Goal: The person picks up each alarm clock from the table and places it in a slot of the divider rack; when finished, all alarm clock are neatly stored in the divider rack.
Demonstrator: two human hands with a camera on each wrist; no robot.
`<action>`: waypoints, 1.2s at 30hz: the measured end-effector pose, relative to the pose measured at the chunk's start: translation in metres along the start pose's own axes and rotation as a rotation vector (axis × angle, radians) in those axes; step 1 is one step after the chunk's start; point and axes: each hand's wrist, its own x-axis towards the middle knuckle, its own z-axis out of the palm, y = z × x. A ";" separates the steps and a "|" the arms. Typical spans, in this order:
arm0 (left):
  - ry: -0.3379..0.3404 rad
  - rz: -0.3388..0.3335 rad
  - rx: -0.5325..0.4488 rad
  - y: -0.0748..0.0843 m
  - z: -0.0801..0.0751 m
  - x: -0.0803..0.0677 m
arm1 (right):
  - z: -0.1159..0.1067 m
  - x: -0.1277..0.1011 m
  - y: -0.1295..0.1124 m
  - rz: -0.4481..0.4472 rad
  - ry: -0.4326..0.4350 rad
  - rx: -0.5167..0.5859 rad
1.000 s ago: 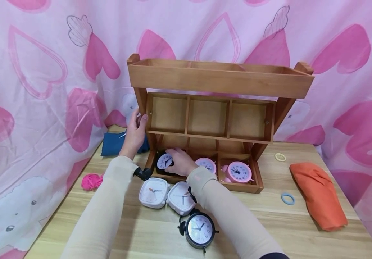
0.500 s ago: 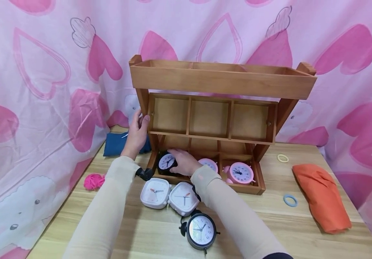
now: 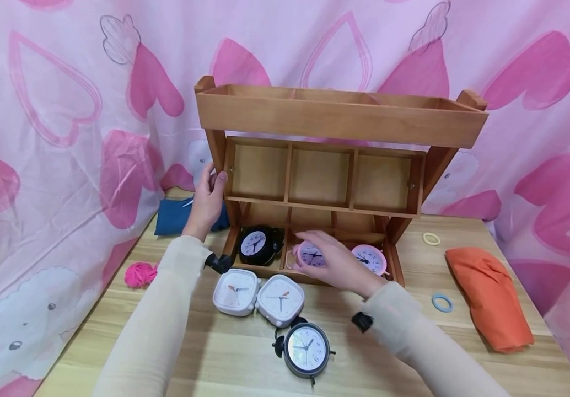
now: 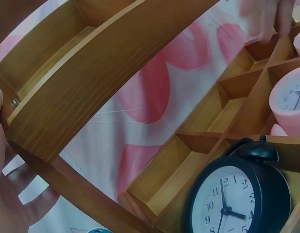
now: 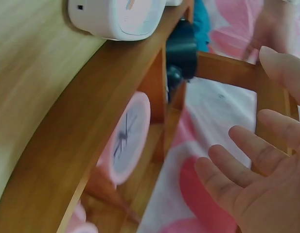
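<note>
My left hand (image 3: 206,203) grips the left upright of the wooden tiered shelf (image 3: 339,121); in the left wrist view its thumb lies in front and its fingers pass behind the wood. A black alarm clock (image 3: 254,245) sits in the bottom tier's left compartment. In the middle compartment stands a pink alarm clock (image 3: 310,255), and my right hand (image 3: 342,263) hovers over it. Seen from the right wrist, that hand's fingers (image 5: 232,167) are spread and hold nothing. Another pink alarm clock (image 3: 370,260) occupies the right compartment, partly behind the right hand.
Two white clocks (image 3: 236,292) and a dark twin-bell alarm clock (image 3: 307,348) lie before the shelf. Pink yarn (image 3: 140,274) and blue cloth (image 3: 173,216) are at left. At right are an orange cloth bundle (image 3: 488,298), a blue ring (image 3: 442,302) and a yellow ring (image 3: 431,239).
My right hand has let go of the black alarm clock in the left compartment and moved right to the middle pink one. The left hand stays on the shelf's upright.
</note>
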 end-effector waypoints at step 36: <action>0.001 -0.015 -0.008 0.005 0.001 -0.001 | 0.098 -0.129 0.004 0.165 -0.088 0.174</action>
